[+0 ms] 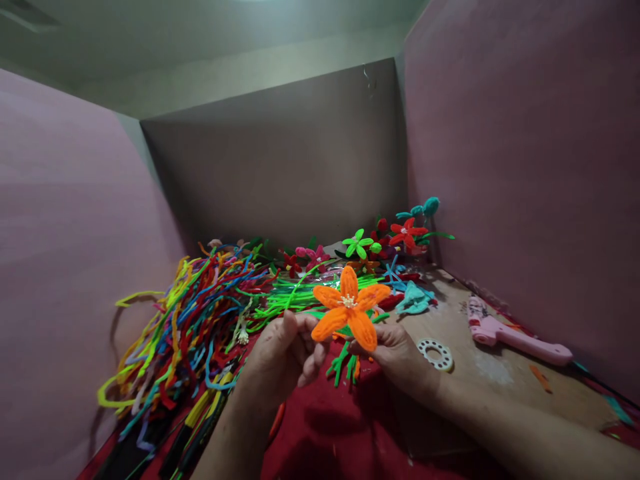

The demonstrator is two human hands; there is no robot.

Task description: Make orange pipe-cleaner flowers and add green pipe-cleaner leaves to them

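An orange pipe-cleaner flower (349, 301) with five petals and pale stamens at its centre faces me. My right hand (400, 350) pinches it from behind and below, its fingertips partly covered by the lower right petal. Green and orange pipe-cleaner ends (345, 367) hang beneath the bloom. Beside the lower left petal is my left hand (285, 357), palm turned inward, thumb raised and fingers loosely bent, with nothing visible in its grasp. Whether its fingertips touch the petal is hard to tell.
A heap of coloured pipe cleaners (185, 327) lies left, with yellow-and-black-handled tools (200, 413) in front. Green stems (285, 297) and finished flowers (357, 244) fill the back. On the right are a white ring with holes (435, 355) and a pink glue gun (515, 337).
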